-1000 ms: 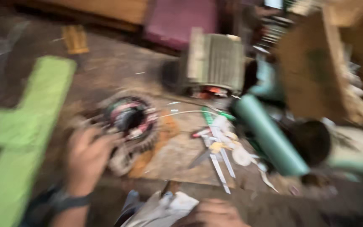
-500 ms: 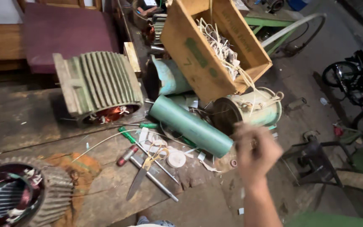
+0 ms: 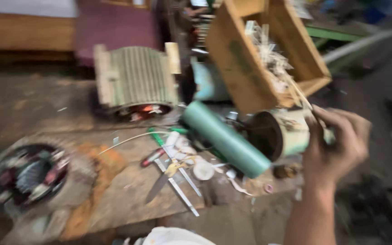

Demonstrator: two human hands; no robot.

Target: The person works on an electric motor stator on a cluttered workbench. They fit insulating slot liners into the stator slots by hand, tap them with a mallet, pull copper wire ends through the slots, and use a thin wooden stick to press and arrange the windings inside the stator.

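**Right hand at the motor housing**

Since the earlier frame, right hand (image 3: pixel 336 145) has risen from 5 o'clock to 3 o'clock, fingers curled onto the pale green motor housing (image 3: pixel 282 134); blur hides how firmly. Green tube (image 3: pixel 225 138) lies just beside it at 9 o'clock. Wooden crate (image 3: pixel 262 50) stands beyond at 12 o'clock.

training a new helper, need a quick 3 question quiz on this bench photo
1. True or false: the right hand is at the pale green motor housing.
2. What lies against that housing's left side? A) green cylinder B) a red brick
3. What holds the pale strips at top right?

Key: 1 true. 2 A. 3 the tilted wooden crate. The motion blur hides whether the hand's grip is closed; the left hand is out of view.
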